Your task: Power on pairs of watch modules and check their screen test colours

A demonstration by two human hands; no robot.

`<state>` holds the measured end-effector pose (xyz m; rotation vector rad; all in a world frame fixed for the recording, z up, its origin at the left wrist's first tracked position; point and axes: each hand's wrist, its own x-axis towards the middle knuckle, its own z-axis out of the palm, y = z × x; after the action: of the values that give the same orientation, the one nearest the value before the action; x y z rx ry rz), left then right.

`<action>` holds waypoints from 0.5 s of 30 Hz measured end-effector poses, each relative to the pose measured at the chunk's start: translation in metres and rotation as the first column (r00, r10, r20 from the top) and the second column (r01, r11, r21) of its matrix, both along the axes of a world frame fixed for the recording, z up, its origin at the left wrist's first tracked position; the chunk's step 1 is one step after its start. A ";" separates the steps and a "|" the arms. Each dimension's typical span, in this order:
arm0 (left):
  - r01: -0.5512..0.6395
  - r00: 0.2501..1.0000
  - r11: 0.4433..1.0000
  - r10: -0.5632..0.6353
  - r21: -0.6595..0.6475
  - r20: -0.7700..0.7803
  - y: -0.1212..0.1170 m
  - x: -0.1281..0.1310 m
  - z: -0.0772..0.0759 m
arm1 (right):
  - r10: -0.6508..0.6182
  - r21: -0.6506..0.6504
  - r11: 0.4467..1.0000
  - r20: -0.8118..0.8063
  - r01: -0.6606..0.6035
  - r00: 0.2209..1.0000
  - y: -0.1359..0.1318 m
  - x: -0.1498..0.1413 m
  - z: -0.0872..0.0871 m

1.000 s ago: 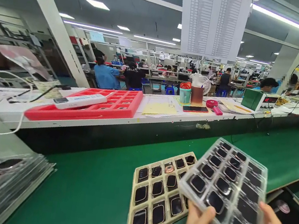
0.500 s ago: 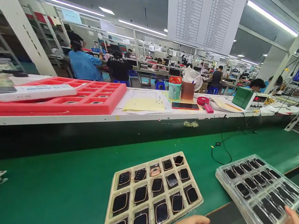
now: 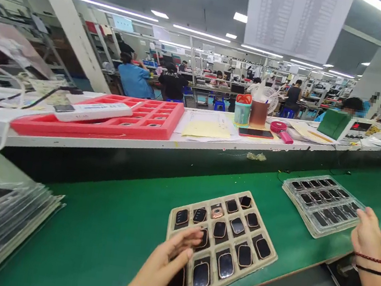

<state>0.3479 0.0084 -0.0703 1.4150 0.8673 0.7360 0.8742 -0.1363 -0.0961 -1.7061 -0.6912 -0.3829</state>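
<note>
A beige molded tray [image 3: 180, 212] lies on the green bench in front of me, with watches, dark screen up, in its compartments; one shows its copper-coloured back. My left hand [image 3: 173, 260] hovers over the tray's left side, fingers loosely apart and holding nothing, and hides some of the watches. To the right, a stack of clear plastic trays [image 3: 333, 226] with dark watch screens in rows rests on the bench. My right hand [image 3: 369, 234] has the right corner of that stack between thumb and fingers; the fingers beneath are partly hidden.
At the lower left stands a pile of clear trays [image 3: 15, 236]. Along the raised shelf are a red foam tray [image 3: 156, 131] with a white box [image 3: 95, 112] on it, a phone [image 3: 256, 133], cups and a pink item [image 3: 286, 137]. People sit at benches farther back.
The clear tray stack has gone from tilted over the bench edge to flat on the bench, farther back. My left hand has moved left over the beige tray. The view has turned left.
</note>
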 end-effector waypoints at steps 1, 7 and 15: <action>-0.031 0.999 0.999 0.031 0.022 -0.020 0.008 -0.006 0.000 | 0.017 0.029 0.999 -0.022 -0.017 1.000 0.008 -0.011 0.007; -0.106 0.953 0.920 0.202 0.377 -0.227 0.052 -0.018 -0.005 | 0.596 -0.218 0.795 0.106 -0.566 0.796 0.079 -0.125 0.055; 0.196 0.806 0.728 0.262 0.657 -0.531 0.081 0.026 -0.015 | 0.985 -0.827 0.041 -0.061 -0.560 0.162 0.183 -0.238 0.049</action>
<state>0.3735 0.0896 -0.0850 2.4088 1.1660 0.6723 0.6359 0.0470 -0.0473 -1.4199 -2.4784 0.4020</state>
